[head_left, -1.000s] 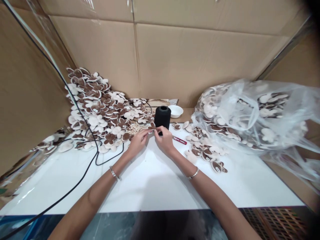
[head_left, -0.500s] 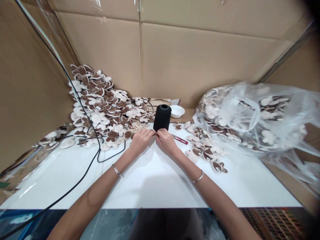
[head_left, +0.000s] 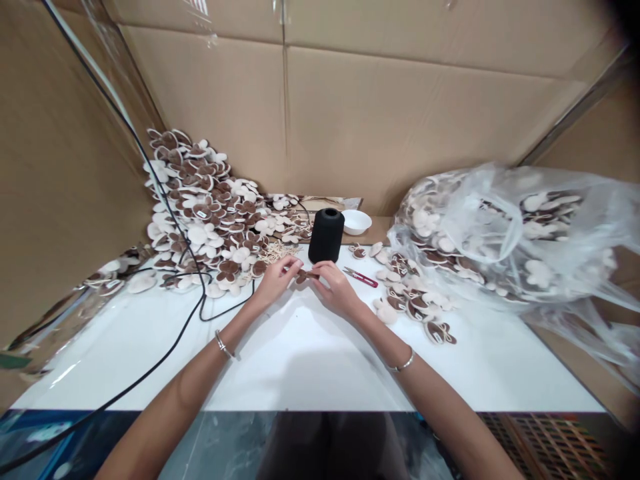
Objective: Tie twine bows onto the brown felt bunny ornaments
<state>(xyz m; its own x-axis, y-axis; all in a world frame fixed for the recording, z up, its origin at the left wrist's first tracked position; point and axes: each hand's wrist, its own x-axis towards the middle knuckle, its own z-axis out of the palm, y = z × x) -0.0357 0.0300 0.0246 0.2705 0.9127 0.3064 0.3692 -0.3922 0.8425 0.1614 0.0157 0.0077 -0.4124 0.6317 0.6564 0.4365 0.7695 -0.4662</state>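
Between my two hands is a small brown plush bunny piece [head_left: 302,276], just in front of a black cone-shaped spool [head_left: 325,237]. My right hand [head_left: 336,287] pinches its right end between thumb and fingertips. At its left edge is my left hand [head_left: 278,281], thumb and forefinger closed together; whatever they pinch is too small to make out. Red-handled thread snips [head_left: 362,277] lie on the white tabletop beside my right hand. Loose cream-coloured cords [head_left: 276,253] are bunched behind my left hand.
Brown and white plush pieces [head_left: 200,207] are heaped at the left. Several pieces with cord bows [head_left: 415,303] lie at right, before a clear plastic bag [head_left: 480,227] full of them. A white bowl [head_left: 357,222] stands behind the spool. A black cable [head_left: 175,343] crosses the left side.
My hands have drawn slightly apart, my left hand moving left, so the brown plush piece now shows between them. The camera view has shifted a little.
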